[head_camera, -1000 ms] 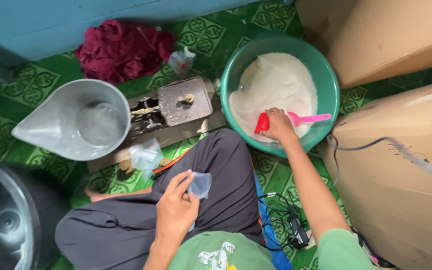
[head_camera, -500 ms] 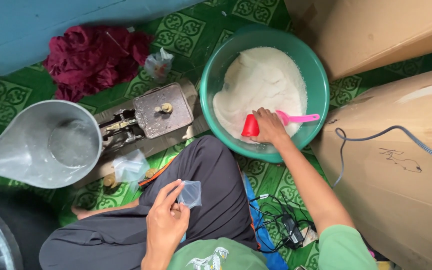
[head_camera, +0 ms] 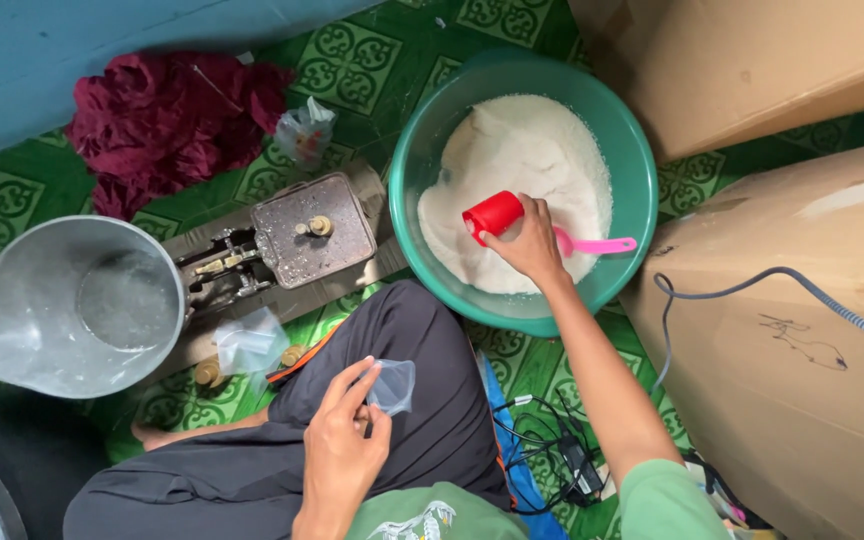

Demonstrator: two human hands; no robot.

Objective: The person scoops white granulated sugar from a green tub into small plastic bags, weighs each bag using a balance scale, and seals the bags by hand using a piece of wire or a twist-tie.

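Right hand (head_camera: 527, 245) is closed around a red scoop (head_camera: 493, 214) with a pink handle, fingers wrapped over the join of cup and handle. The scoop sits above centre of the frame, inside the green basin (head_camera: 620, 150), its red cup lying on the heap of white granular powder (head_camera: 522, 160).

Change over the last second — the cup has turned from mouth-down in the powder near the basin's lower edge to lying on its side, higher on the heap, with the hand's grip unchanged. Judged from that: a scooping stroke is in hand, the cup probably taking or carrying powder; its fill cannot be seen from here.

Left hand (head_camera: 337, 450), lower centre, pinches a small clear plastic bag (head_camera: 392, 386) between thumb and fingertips over the dark trouser leg (head_camera: 422, 350). It has held the bag in much the same place throughout, well apart from the basin.

Outward from there:
- a metal balance scale (head_camera: 297, 240) on a wooden base, centre left
- a crumpled clear bag (head_camera: 250, 345) just below the scale
- a large metal funnel-shaped pan (head_camera: 42, 310), left edge
- maroon cloth (head_camera: 167, 110), upper left
- cardboard boxes (head_camera: 782, 330) on the right — a grey cable (head_camera: 752, 285) trails over the lower one
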